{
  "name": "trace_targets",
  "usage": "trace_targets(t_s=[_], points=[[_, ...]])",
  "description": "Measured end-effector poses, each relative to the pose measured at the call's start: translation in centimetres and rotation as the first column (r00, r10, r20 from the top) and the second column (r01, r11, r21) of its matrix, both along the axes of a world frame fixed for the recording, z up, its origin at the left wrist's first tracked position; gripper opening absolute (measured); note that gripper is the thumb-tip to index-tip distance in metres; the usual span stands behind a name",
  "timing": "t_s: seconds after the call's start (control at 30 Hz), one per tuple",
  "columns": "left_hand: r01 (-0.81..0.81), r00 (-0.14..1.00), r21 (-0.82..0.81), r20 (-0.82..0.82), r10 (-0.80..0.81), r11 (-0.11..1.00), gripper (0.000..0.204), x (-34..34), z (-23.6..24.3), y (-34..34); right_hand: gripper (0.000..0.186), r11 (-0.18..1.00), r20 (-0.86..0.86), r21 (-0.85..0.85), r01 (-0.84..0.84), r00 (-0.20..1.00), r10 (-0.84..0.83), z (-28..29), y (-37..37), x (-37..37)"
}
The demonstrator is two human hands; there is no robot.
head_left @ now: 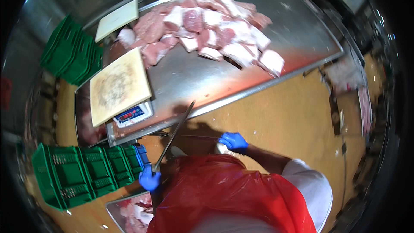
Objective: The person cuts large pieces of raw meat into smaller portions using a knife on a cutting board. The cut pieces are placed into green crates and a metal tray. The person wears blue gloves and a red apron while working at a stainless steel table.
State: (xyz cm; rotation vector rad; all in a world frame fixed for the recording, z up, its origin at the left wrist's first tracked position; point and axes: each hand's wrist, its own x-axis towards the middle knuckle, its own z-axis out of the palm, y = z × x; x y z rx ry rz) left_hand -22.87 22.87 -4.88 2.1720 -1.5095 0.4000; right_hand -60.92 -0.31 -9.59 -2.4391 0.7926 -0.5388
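My left hand, in a blue glove, is closed around the handle of a long dark sharpening steel. Its rod slants up and to the right, with the tip over the front rim of the metal table. In front of my red apron, my right hand, also blue-gloved, grips a knife. The thin blade points left, toward the steel, and looks apart from it; my fingers hide the handle. Beyond both hands, a heap of raw meat chunks with pale fat lies on the steel table.
A digital scale with a stained cream board stands at the table's left end; another pale board is behind it. Green crates line up at left, with more stacked farther back. A meat-filled tub sits lower left.
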Motion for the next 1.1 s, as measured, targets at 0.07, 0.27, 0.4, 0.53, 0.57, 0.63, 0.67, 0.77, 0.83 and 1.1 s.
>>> trace_targets(t_s=[0.07,0.27,0.4,0.53,0.57,0.63,0.67,0.77,0.83,1.1], points=[[0.046,0.999,0.020,0.016,-0.046,0.999,0.019,-2.8,4.8,-6.9,0.011,0.999,0.216,-0.033,0.011,0.976,-0.004,1.6,-1.5,0.4],[0.354,0.935,-0.156,0.071,-0.347,0.922,0.019,-9.1,16.1,-19.8,0.011,0.836,0.760,0.114,0.537,0.494,-0.422,22.7,-8.3,-2.1],[0.427,0.904,-0.146,0.093,-0.417,0.893,0.017,-11.6,18.9,-22.8,0.009,0.729,0.868,0.268,0.630,0.170,-0.466,25.5,-9.2,-4.6],[0.518,0.855,-0.178,0.150,-0.497,0.837,0.016,-14.3,19.6,-24.9,0.010,0.824,0.504,-0.144,0.548,0.757,-0.416,7.2,-4.2,-8.6],[0.527,0.850,-0.181,0.119,-0.513,0.830,0.016,-13.6,18.9,-25.3,0.011,0.873,0.070,-0.055,0.485,0.874,-0.481,3.6,0.4,-10.1],[0.544,0.838,-0.219,0.099,-0.537,0.810,0.015,-12.8,18.4,-27.2,0.013,0.875,0.138,-0.100,0.474,0.877,-0.460,1.2,3.4,-10.7],[0.543,0.838,-0.216,0.074,-0.541,0.811,0.015,-12.6,17.4,-27.3,0.014,0.841,0.174,-0.129,0.526,0.847,-0.503,5.5,3.8,-9.7],[0.566,0.824,-0.158,0.125,-0.552,0.809,0.010,-14.7,17.5,-28.6,0.011,0.586,0.679,-0.108,0.803,0.491,-0.547,19.1,-2.5,-10.1],[0.630,0.776,-0.169,0.166,-0.609,0.758,0.010,-17.9,20.0,-28.6,0.010,0.505,0.876,0.164,0.847,0.110,-0.469,26.8,-3.1,-12.0],[0.741,0.662,-0.229,0.096,-0.743,0.631,0.011,-21.7,21.0,-29.5,0.019,0.581,0.427,-0.181,0.793,0.596,-0.680,9.5,3.0,-14.8]])
